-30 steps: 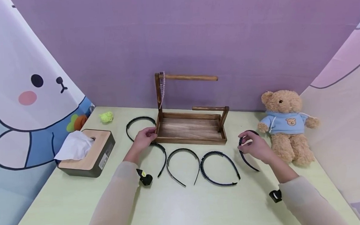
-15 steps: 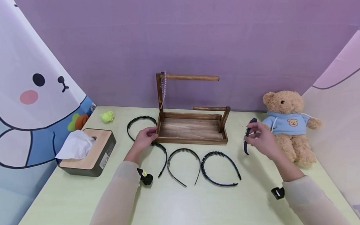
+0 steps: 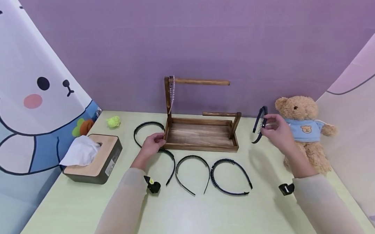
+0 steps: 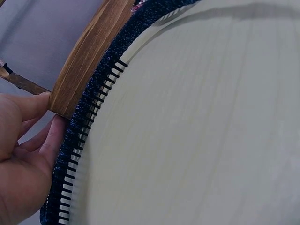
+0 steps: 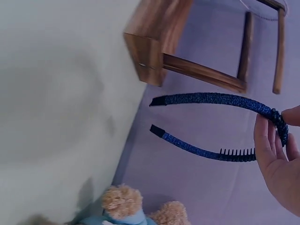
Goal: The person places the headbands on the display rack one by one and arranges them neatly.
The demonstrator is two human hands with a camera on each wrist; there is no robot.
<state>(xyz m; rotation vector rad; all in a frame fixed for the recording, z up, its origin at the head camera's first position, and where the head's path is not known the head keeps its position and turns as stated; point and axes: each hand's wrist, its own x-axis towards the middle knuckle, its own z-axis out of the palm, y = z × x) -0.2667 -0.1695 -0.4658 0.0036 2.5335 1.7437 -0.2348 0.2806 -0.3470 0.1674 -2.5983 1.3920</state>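
Observation:
My left hand (image 3: 153,144) grips the near left corner of a brown wooden rack (image 3: 201,148), thumb and fingers pinching its tray edge in the left wrist view. A pale headband (image 3: 172,91) hangs at the post end of the rack's upper bar (image 3: 204,81). Raised off the table at right, a dark blue toothed headband (image 5: 211,98) is pinched at its arch by my right hand (image 3: 279,132), its two ends pointing away from the fingers. On the table lie a blue headband (image 3: 230,192), a thin dark one (image 3: 192,156) and two dark ones by my left hand, partly covered.
A teddy bear (image 3: 304,129) in a blue hoodie sits behind my right hand. At left stand a tissue box (image 3: 105,152) and a small yellow-green puff (image 3: 113,121). The rack's lower bar (image 3: 220,113) points left, its free end facing the upright post.
My right hand has lifted the blue headband off the table, up and back, turning it so its ends now point left. My left hand stays on the rack's corner.

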